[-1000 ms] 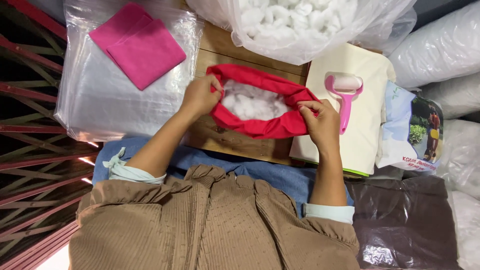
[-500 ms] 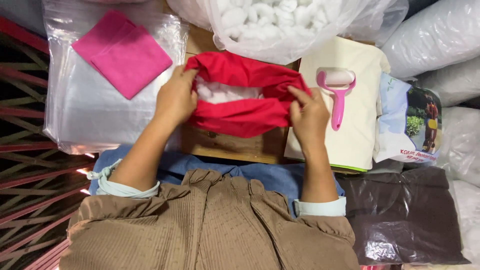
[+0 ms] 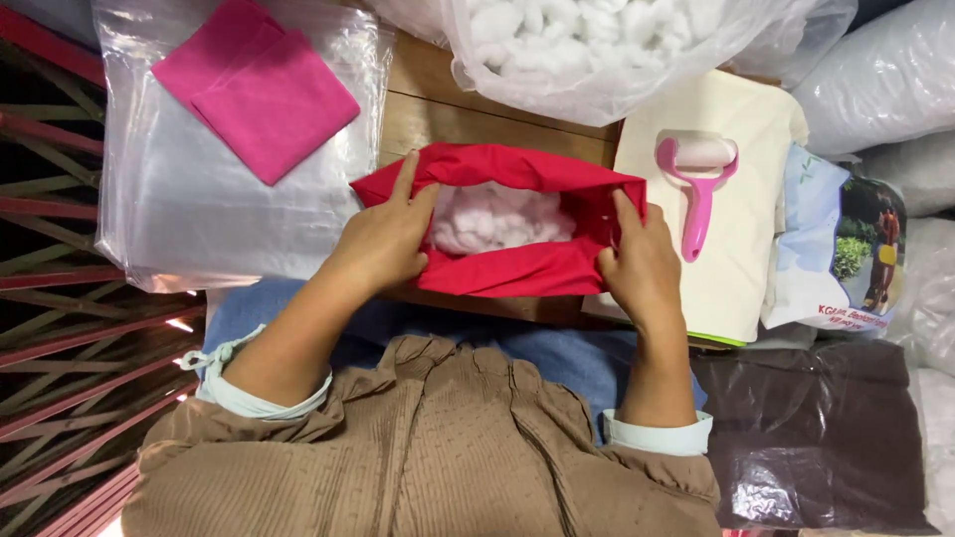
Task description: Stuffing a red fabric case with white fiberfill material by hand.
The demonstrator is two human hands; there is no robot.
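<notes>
Both hands grip the red fabric cover [image 3: 517,268] on the wooden worktop [image 3: 438,109]: left hand [image 3: 383,239] clamps its left edge, right hand [image 3: 642,268] its right, white stuffing [image 3: 497,219] showing inside.

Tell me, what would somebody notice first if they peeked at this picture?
First the bright red fabric cover in the middle, held open by the left hand and the right hand, with white fluffy stuffing showing inside. Above it sits a big clear bag of white stuffing, and to the right lies a pink lint roller on cream cloth.
</notes>
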